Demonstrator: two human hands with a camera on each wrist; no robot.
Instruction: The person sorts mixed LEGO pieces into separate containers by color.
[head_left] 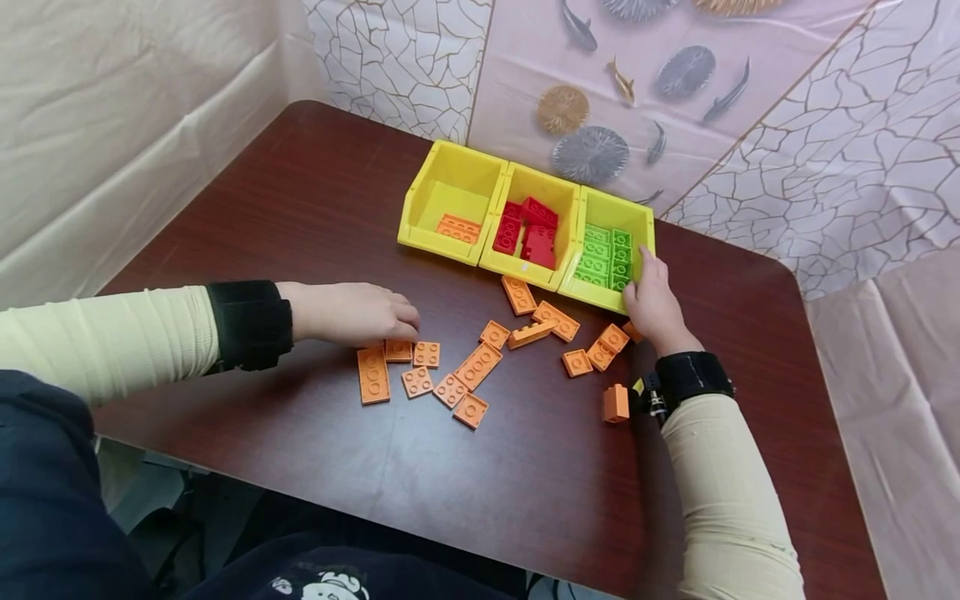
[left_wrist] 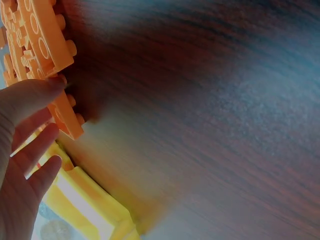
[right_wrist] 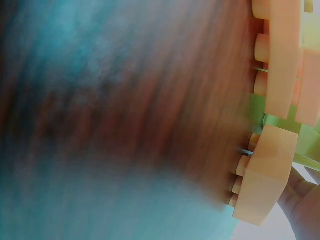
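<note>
My left hand (head_left: 356,312) is low over the left end of the loose orange bricks. In the left wrist view its thumb overlaps an orange building brick (left_wrist: 70,120), the index finger passes behind it, and the other fingers are spread. A long orange brick (head_left: 373,377) lies just below this hand. My right hand (head_left: 656,308) grips the right front corner of the yellow bin (head_left: 592,293) with green bricks (head_left: 603,254), thumb at the front and fingers over the side wall. Part of an orange brick (head_left: 632,332) shows beneath the right hand.
Joined to that bin are a middle bin with red bricks (head_left: 528,229) and a left bin (head_left: 453,196) with orange bricks (head_left: 458,228). Several loose orange bricks (head_left: 478,365) are scattered on the brown table (head_left: 315,450). An orange block (head_left: 616,403) stands by the right wrist.
</note>
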